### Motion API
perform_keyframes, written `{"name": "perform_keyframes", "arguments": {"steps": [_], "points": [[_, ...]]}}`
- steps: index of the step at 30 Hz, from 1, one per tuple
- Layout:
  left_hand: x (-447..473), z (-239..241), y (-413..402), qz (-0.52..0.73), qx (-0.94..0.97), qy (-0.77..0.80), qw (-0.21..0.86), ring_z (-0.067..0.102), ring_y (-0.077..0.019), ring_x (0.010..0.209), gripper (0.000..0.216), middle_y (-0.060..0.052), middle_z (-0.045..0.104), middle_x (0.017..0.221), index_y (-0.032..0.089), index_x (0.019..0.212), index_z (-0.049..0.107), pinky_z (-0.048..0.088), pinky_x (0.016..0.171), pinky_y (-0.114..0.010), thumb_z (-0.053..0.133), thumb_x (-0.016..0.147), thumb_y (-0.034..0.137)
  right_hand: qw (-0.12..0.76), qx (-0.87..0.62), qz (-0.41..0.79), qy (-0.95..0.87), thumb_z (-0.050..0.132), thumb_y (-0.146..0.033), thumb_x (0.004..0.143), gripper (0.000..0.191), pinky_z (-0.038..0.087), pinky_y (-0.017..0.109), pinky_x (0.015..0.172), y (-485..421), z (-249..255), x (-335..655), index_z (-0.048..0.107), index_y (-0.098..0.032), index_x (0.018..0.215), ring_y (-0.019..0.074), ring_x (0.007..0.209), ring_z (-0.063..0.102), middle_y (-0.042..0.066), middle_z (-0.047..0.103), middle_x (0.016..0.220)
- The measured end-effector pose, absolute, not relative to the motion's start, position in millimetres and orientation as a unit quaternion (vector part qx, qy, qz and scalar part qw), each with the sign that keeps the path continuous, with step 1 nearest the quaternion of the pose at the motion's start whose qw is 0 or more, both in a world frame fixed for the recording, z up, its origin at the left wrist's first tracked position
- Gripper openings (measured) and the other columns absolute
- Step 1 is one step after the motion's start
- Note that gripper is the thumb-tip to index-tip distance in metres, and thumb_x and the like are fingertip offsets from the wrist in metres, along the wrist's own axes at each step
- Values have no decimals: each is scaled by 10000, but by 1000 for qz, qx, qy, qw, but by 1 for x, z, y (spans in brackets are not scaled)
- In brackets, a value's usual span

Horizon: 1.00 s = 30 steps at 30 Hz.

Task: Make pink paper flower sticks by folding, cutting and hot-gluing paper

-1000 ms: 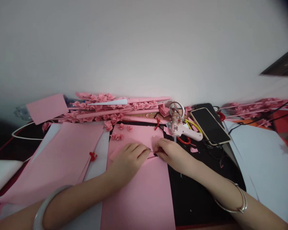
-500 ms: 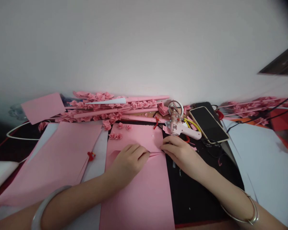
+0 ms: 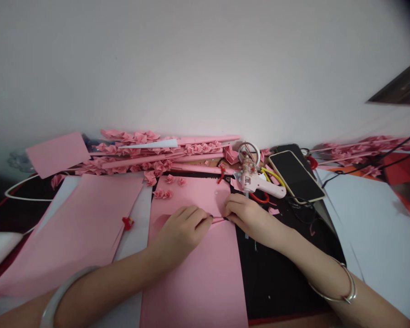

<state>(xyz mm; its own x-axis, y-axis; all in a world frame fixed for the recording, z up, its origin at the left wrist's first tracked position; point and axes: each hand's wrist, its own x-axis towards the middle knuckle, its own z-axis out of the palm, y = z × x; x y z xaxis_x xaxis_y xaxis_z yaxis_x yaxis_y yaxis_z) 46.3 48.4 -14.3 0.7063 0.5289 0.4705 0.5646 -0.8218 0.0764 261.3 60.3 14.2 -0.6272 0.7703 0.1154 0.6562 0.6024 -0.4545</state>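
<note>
In the head view, a pink paper sheet (image 3: 194, 282) lies in front of me. A narrow rolled or folded edge crosses it between my hands. My left hand (image 3: 186, 230) is closed, thumb and fingers pinching that edge, and its wrist rests over the paper. My right hand (image 3: 248, 216) is closed too, its fingertips pinching the same edge at the right side. How far the edge is rolled under the fingers is hidden. Beyond my hands, several small pink paper flowers (image 3: 164, 194) sit on pink paper at the upper left.
A glue gun (image 3: 264, 186), tape roll (image 3: 254, 148) and phone (image 3: 297, 176) lie behind my right hand. Pink paper flower stems (image 3: 140, 159) line the wall. Pink sheets (image 3: 85, 218) are at left, white paper (image 3: 379, 223) at right, and a black mat (image 3: 280, 287) underneath.
My right hand has slid slightly left along the paper edge, nearer my left hand. My left hand stays nearly in place. The view has shifted a little.
</note>
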Motion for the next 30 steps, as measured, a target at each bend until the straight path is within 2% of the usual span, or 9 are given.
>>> {"name": "perform_keyframes", "arguments": {"steps": [5, 10, 14, 17, 21, 30], "points": [[47, -11, 48, -228, -928, -292, 49, 528, -167, 688, 257, -38, 564, 720, 113, 981, 617, 467, 602, -300, 364, 942, 106, 132, -396, 133, -899, 443, -71, 887, 178, 503, 335, 763, 53, 16, 259, 605, -142, 862, 189, 833, 565, 81, 600, 882], [49, -7, 47, -230, -928, -287, 54, 506, -160, 649, 281, -30, 543, 684, 113, 956, 620, 474, 597, -298, 339, 951, 115, 127, -389, 40, -912, 455, -102, 902, 293, 485, 411, 934, 36, 8, 260, 573, -114, 1170, 244, 1142, 521, 139, 593, 1206], [49, -7, 47, -231, -928, -284, 69, 524, -166, 664, 269, -35, 560, 692, 112, 935, 621, 487, 602, -303, 353, 942, 103, 89, -379, -18, -921, 434, -97, 911, 329, 413, 433, 1033, 25, 0, 259, 557, -69, 1214, 262, 1259, 434, 152, 558, 1284], [49, -9, 46, -224, -931, -279, 73, 555, -180, 729, 263, -57, 599, 772, 104, 955, 611, 503, 639, -324, 348, 946, 109, 69, -385, -39, -919, 434, -87, 900, 362, 361, 455, 1070, 20, -4, 258, 528, -36, 1246, 279, 1293, 388, 180, 502, 1336], [48, -13, 45, -220, -933, -277, 67, 573, -209, 876, 269, -104, 628, 952, 102, 973, 600, 515, 714, -356, 331, 950, 114, 67, -393, -52, -916, 430, -87, 896, 370, 357, 468, 1068, 17, -6, 256, 525, -32, 1249, 278, 1290, 393, 195, 482, 1347], [46, -17, 45, -252, -932, -255, 58, 609, -209, 943, 217, -108, 670, 992, 80, 1005, 606, 527, 778, -349, 403, 930, 95, 103, -403, -45, -908, 415, -85, 917, 336, 405, 453, 1038, 16, -6, 256, 564, -74, 1217, 249, 1249, 456, 156, 540, 1304]]}}
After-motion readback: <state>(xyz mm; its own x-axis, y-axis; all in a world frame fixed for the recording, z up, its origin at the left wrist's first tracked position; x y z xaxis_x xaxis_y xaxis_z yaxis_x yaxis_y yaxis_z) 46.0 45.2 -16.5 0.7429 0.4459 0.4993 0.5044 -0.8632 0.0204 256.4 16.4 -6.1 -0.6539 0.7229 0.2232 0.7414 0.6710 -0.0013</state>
